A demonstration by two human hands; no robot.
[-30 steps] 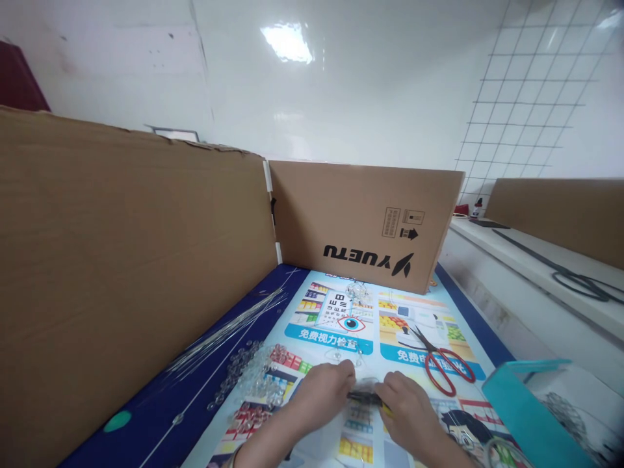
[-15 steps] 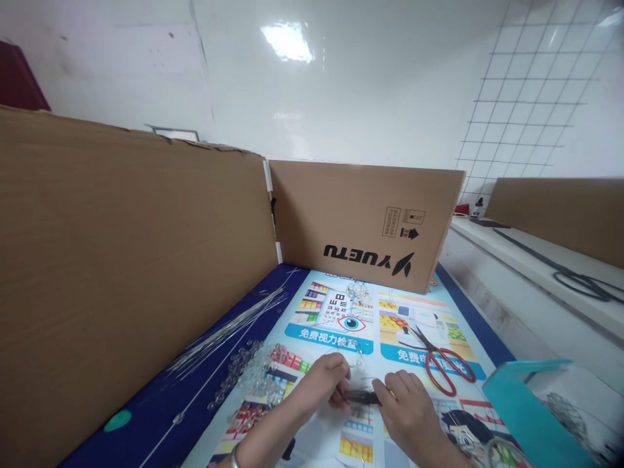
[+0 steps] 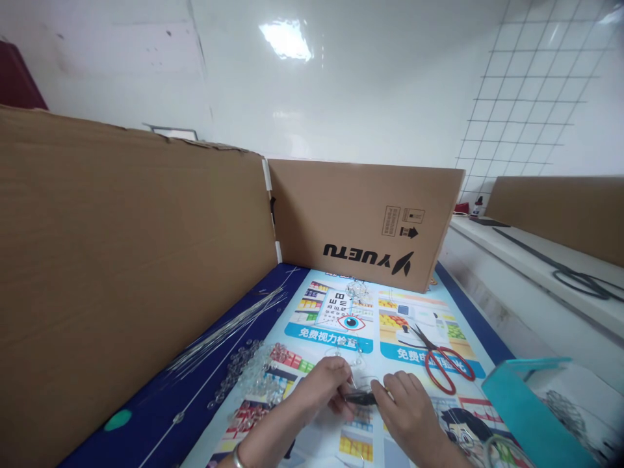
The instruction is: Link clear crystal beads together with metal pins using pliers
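Observation:
My right hand [image 3: 407,404] is closed around the handles of small dark-jawed pliers [image 3: 361,398], their tip pointing left. My left hand [image 3: 325,385] is pinched at that tip, holding thin wire [image 3: 353,377]; its fingertips are partly hidden. Fine clear beads and wire [image 3: 359,354] trail over the printed sheet just beyond my hands. To the left lies a spread of clear beads [image 3: 260,377]. Red-handled scissors [image 3: 441,361] rest to the right of my right hand, blades pointing away.
Straight wires [image 3: 231,328] lie along the left cardboard wall [image 3: 136,247]. Another cardboard panel [image 3: 361,221] stands at the back. A beaded wire bundle [image 3: 357,290] sits near it. At right is a teal box [image 3: 533,409] with coiled wire inside, beside a white ledge [image 3: 536,250].
The pliers have tilted slightly at my left fingertips, and my right hand has shifted a little left. Everything else stays in place.

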